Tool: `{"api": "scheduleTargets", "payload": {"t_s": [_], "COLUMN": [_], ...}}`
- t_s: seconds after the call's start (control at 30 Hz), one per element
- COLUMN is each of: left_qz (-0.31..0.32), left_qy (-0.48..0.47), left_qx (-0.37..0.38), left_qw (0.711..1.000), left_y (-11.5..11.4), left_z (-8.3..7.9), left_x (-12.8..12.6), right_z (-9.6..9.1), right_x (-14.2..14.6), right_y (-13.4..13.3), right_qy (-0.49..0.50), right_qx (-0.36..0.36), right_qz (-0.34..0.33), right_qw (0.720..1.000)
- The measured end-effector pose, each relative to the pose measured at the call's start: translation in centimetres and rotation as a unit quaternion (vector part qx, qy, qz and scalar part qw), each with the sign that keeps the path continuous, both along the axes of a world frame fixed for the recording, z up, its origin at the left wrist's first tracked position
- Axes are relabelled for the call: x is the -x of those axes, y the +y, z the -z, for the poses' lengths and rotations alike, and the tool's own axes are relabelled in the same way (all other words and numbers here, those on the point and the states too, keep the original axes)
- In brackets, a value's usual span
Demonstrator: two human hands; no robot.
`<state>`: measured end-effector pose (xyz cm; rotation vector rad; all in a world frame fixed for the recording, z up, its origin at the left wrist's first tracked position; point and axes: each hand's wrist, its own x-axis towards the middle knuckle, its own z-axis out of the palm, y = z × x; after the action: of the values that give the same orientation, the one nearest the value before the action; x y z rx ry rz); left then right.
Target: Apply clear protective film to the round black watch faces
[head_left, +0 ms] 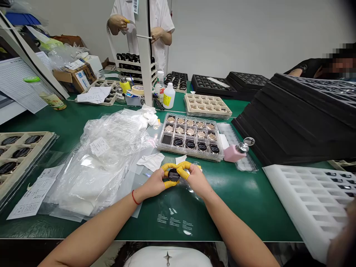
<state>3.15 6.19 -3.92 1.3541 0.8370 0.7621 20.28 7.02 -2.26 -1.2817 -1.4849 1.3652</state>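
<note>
Disc (174,175) being held low over counter (236,204), on near side of clear tray (189,153). Left hand (156,182) gripping its left side, fingers curled in yellow cots (170,184); right hand (197,180) pinching its upper right edge. White lines showing on disc, too small for reading. White print (174,221) showing at counter's near edge, likewise illegible. Bag (111,178) bearing white label (99,147), its writing unreadable.
</note>
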Motion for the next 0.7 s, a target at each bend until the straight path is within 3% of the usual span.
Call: {"api": "scheduleTargets", "payload": {"t_s": [0.7], "left_qz": [0.000], "left_qy": [0.008], "left_qx": [0.019], "left_qw": [1.000], "left_y": [0.17], "left_z": [0.18], "left_x": [-0.13], "right_z": [0.80], "right_x": [-0.06], "right_y": [0.09], "right_qy": [-0.067], "right_qx": [-0.040], "right_qz": [0.011], "right_qw": [0.997]}}
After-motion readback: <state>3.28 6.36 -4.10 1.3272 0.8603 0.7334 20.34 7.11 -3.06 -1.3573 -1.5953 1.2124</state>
